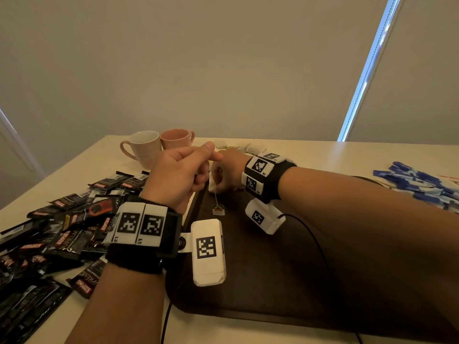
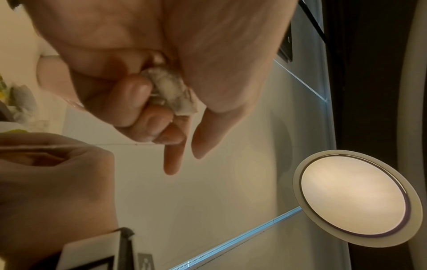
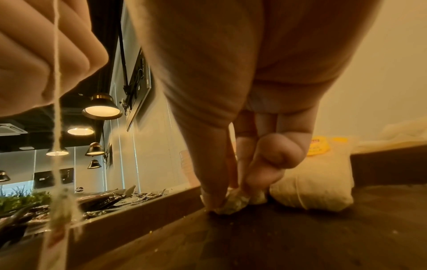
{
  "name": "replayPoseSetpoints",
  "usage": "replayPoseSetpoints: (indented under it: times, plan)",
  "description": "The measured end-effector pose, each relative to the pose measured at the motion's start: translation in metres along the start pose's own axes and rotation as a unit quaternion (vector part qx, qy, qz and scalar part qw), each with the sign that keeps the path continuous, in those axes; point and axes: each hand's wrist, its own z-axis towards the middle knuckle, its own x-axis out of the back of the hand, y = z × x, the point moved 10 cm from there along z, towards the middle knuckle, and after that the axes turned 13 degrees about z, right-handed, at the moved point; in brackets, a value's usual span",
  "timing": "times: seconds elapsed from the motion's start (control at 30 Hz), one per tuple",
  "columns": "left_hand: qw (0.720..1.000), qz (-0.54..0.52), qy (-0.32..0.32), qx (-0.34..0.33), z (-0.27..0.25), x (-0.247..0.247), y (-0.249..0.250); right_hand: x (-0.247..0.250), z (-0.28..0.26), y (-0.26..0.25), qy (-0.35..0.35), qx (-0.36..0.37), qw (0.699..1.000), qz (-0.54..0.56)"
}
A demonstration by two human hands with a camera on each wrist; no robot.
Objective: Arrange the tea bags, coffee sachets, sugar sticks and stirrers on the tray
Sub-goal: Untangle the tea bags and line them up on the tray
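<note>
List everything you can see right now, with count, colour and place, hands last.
Tray: one, dark brown, table centre.
Coffee sachets: a heap, too many to count, black, left of the tray.
Sugar sticks: a pile, blue and white, right of the tray.
Mugs: two, pink, far left on the table.
Tea bags: one pale on the tray's far end, more beyond it; count unclear.
Tag: one, hanging on a string over the tray.
Cable: one, black, across the tray.
Left hand: grips a crumpled tea bag.
Right hand: pinches another tea bag on the tray.
</note>
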Motion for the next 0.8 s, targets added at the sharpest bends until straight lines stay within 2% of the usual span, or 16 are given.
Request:
replayPoseSetpoints:
  times: [0.13, 0.23, 0.37, 0.53, 0.7, 0.8]
  plan:
    - [1.0, -0.003, 0.008, 0.013, 0.0, 0.0, 0.0, 0.003, -0.002, 0.002, 0.012, -0.001, 1.0, 0.015]
    - [0.996, -0.057, 0.025, 0.061, 0.0, 0.0, -0.006, 0.018, -0.007, 0.005, 0.041, 0.001, 0.999, 0.02]
    - [0.991, -0.1, 0.033, 0.088, -0.003, -0.001, -0.009, 0.037, -0.024, 0.021, 0.056, -0.023, 0.993, 0.098]
    - [0.993, -0.037, -0.04, 0.109, -0.009, -0.024, -0.009, 0.055, -0.063, 0.028, 0.093, -0.018, 0.982, 0.164]
    - [0.987, -0.055, -0.084, 0.128, -0.015, -0.04, -0.012, 0.071, -0.101, 0.014, 0.13, 0.034, 0.961, 0.24]
    - [0.983, -0.085, -0.092, 0.135, -0.016, -0.043, -0.01, 0.078, -0.12, -0.008, 0.138, 0.107, 0.954, 0.245]
